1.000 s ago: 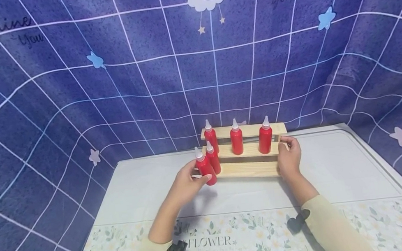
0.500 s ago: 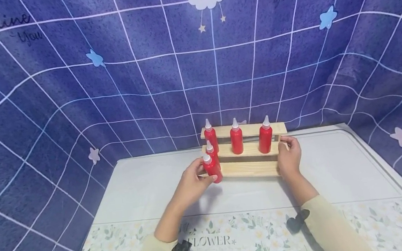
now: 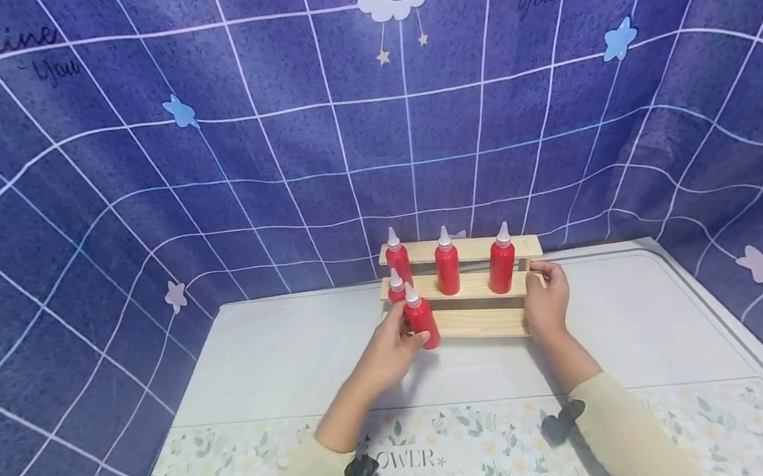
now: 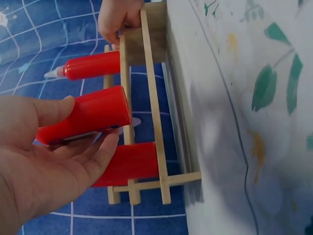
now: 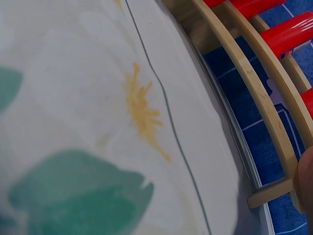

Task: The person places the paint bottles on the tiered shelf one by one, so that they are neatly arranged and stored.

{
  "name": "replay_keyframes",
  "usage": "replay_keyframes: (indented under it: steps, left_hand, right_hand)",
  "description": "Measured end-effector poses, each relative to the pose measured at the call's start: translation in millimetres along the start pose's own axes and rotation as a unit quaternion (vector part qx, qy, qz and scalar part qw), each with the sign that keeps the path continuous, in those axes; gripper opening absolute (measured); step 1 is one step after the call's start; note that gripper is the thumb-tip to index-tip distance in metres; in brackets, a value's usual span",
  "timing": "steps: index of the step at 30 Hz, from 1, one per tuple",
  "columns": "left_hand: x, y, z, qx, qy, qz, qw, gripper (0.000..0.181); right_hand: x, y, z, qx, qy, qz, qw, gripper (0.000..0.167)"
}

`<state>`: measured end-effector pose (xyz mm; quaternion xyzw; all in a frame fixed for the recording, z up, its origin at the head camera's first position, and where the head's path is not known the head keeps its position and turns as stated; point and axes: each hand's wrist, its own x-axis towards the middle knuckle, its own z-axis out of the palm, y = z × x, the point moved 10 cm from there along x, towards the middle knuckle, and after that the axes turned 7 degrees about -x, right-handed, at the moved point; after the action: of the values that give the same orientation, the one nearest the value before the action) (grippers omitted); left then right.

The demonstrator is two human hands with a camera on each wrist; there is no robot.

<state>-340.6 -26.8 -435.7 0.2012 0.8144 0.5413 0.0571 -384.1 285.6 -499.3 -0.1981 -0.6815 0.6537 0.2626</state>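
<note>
My left hand [image 3: 389, 352] holds a red squeeze bottle [image 3: 423, 324] with a white pointed nozzle, thumb on one side and fingers on the other. The bottle is in front of the lowest step of a three-tier wooden rack [image 3: 483, 322]; in the left wrist view its base [image 4: 125, 105] looks apart from the slats. Just behind that hand, a similar bottle [image 3: 396, 292] stands at the lowest step's left end, mostly hidden. Three more red bottles [image 3: 448, 271] stand upright along the middle step. My right hand [image 3: 547, 301] grips the rack's right end.
The rack stands near the back of a white table [image 3: 281, 351]. A floral mat [image 3: 491, 453] covers the table's front part. Behind and at the sides hangs a blue gridded curtain [image 3: 300, 145] with stars and clouds.
My left hand has moved to the right with its squeeze bottle, passing in front of the bottle on the lowest step. The right hand stays on the rack's end.
</note>
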Motion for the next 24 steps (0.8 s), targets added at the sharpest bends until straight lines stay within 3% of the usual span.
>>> replay_keyframes:
  steps: [12, 24]
  left_hand:
    - [8.9, -4.1, 17.0, 0.017, -0.001, -0.010, 0.9998, 0.058]
    - [18.8, -12.9, 32.6, 0.052, 0.023, 0.004, 0.9984, 0.053]
  right_hand:
    - [3.8, 0, 0, 0.008, 0.009, -0.002, 0.9999, 0.022]
    - [1.9, 6, 0, 0.006, 0.007, 0.007, 0.9999, 0.022]
